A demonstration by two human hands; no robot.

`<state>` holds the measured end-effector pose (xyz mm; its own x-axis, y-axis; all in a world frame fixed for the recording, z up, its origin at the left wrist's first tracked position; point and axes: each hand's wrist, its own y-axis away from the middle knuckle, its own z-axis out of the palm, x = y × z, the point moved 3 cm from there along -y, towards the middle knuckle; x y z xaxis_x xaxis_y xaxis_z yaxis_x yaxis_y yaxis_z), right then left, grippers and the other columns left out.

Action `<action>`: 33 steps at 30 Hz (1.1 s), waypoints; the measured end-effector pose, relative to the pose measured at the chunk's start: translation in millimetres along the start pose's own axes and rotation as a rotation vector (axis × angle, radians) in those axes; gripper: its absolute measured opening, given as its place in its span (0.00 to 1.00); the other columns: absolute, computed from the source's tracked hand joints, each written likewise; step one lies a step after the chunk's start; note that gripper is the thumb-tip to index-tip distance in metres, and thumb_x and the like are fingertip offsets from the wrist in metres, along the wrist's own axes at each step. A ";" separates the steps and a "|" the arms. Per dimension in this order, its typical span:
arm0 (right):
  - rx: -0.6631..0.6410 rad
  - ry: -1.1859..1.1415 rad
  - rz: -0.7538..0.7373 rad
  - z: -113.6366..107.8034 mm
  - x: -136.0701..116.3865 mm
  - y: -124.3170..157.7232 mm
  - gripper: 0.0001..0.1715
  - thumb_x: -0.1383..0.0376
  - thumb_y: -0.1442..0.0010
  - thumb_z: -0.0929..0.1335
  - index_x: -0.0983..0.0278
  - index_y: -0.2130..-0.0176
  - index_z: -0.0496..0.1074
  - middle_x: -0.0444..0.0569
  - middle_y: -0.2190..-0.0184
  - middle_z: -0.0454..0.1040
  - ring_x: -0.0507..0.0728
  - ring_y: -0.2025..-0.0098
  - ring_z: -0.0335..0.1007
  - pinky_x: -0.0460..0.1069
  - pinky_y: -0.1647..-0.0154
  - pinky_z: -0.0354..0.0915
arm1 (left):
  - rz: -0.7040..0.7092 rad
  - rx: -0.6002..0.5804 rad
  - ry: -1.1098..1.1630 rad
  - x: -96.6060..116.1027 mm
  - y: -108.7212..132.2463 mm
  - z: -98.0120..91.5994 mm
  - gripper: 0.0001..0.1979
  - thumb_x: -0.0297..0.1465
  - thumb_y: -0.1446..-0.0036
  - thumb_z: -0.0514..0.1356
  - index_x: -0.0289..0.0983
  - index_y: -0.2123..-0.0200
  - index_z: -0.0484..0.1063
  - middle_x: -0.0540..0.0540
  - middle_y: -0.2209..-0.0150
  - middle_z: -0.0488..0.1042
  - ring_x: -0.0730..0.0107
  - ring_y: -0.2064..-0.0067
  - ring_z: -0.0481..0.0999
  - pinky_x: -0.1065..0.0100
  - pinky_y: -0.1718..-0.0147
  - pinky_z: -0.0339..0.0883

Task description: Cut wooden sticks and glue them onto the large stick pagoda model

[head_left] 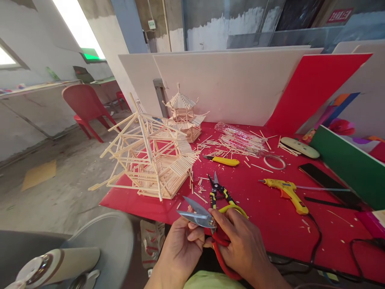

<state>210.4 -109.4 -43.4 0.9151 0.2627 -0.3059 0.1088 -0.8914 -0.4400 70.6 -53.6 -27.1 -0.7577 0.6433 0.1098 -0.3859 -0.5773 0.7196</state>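
Holding the shears [196,214] over the near edge of the table [270,212], just in front of my body.

- Right hand [240,245]: closed around the red handles, fingers wrapping the upper loop.
- Left hand [180,249]: curled narrow, thumb and fingertips pinching the lower blade close to the pivot. I cannot tell whether a bit of stick is sitting between them.
- Shears: the 2 steel blades are standing apart, points aiming left; the red handles are running down toward my lap.

Step, as I am judging it: setting up a cut, blades opened and steadied, nothing visibly in the bite. A next move is calling for keeping my left fingertips off the cutting edge and squeezing evenly with the right.

Around:
- The stick model [150,160] is sitting on the table's left corner, a smaller pavilion [183,112] behind it.
- The snips [221,192] are lying just beyond the shears.
- The glue gun [288,192] is resting to the right.
- Loose sticks [240,142] are piling farther back.
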 end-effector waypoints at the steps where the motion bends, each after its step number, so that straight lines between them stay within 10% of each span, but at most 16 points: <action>1: 0.009 -0.010 -0.012 0.7 -0.1 0.5 0.33 0.68 0.45 0.68 0.60 0.40 0.63 0.50 0.65 0.69 0.61 0.64 0.70 0.52 0.68 0.66 | -0.013 0.011 0.007 -0.4 1.3 1.1 0.16 0.17 0.40 0.49 0.36 0.78 0.59 0.56 0.82 0.56 0.85 0.86 0.56 0.84 0.88 0.50; 33: 0.045 0.013 -0.081 2.2 15.4 -1.5 0.33 0.66 0.45 0.69 0.61 0.40 0.67 0.51 0.64 0.70 0.61 0.62 0.67 0.52 0.67 0.62 | -0.026 0.051 0.031 -3.6 -3.2 3.7 0.16 0.16 0.40 0.46 0.38 0.78 0.56 0.56 0.85 0.56 0.83 0.88 0.56 0.81 0.88 0.44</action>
<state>223.5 -103.2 -49.4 0.9089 0.3284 -0.2571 0.1654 -0.8497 -0.5006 76.5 -52.2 -27.2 -0.7641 0.6413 0.0703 -0.3786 -0.5341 0.7559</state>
